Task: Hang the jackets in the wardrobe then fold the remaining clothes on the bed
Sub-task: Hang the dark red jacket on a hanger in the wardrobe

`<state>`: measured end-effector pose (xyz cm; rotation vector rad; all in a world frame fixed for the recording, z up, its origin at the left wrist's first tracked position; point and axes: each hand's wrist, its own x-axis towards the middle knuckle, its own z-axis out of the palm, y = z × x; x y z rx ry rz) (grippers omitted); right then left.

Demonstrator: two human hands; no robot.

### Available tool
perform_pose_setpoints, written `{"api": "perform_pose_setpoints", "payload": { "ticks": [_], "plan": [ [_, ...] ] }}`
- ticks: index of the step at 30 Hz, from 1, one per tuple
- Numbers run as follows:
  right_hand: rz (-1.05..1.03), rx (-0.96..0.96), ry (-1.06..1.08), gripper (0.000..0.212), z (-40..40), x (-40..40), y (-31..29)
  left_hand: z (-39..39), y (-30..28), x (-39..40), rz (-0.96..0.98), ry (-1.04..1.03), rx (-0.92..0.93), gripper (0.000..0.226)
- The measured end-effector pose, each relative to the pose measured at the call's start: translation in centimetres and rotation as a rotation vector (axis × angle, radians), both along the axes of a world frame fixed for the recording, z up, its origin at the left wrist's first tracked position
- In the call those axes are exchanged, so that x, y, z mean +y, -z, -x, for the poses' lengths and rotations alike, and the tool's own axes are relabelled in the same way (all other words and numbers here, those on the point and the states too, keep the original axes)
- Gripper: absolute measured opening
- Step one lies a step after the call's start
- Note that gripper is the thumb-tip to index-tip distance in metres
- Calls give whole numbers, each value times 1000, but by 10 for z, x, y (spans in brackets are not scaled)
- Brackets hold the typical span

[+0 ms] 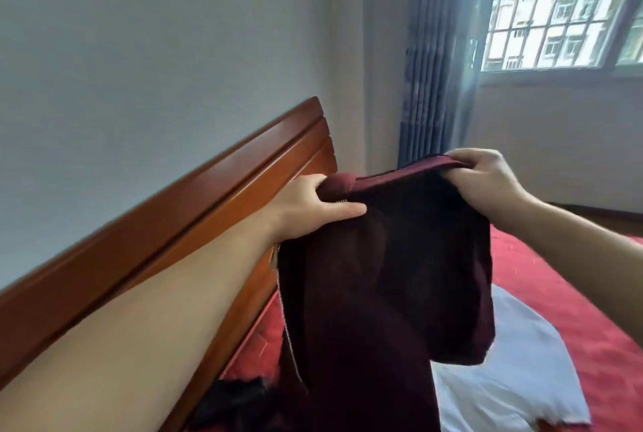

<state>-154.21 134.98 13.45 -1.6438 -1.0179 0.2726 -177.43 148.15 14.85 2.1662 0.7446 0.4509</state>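
A dark maroon jacket (382, 275) with a zipper along its left edge hangs in the air over the bed. My left hand (313, 205) grips its ribbed collar at the left end. At the right end of the collar, my right hand (487, 181) pinches the same band. The jacket's body droops down and hides part of the bed. A white garment (504, 379) lies flat on the red bedspread (574, 310) behind and to the right of the jacket. A dark piece of clothing (236, 400) lies at the lower left by the headboard.
A brown wooden headboard (174, 223) runs along the grey wall at left. Blue curtains (428, 83) hang in the corner beside a barred window (556, 7) at upper right. The wardrobe is not in view.
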Motion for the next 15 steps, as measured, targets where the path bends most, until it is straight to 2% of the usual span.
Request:
{"api": "perform_pose_setpoints", "payload": {
  "ticks": [2, 4, 6, 8, 11, 13, 15],
  "plan": [
    [79, -147, 43, 11, -2, -21, -35, -4, -1, -7, -52, 59, 73, 41],
    [197, -299, 66, 15, 0, -43, -58, -7, -3, -15, -12, 180, 100, 27],
    [285, -419, 114, 18, 1, -63, -75, -8, -8, -26, 207, 314, 105, 14],
    [320, -481, 185, 12, 0, -80, -87, -12, -11, -43, 451, 411, 107, 19],
    [350, -470, 341, 12, 2, -104, -88, -36, -6, -84, 610, 518, 28, 28],
    [433, -477, 445, 32, 12, -121, -81, -53, -4, -112, 669, 464, -67, 29],
    [607, -333, 420, 57, 28, -146, -75, -64, 0, -136, 690, 386, -131, 29]
  ]
}}
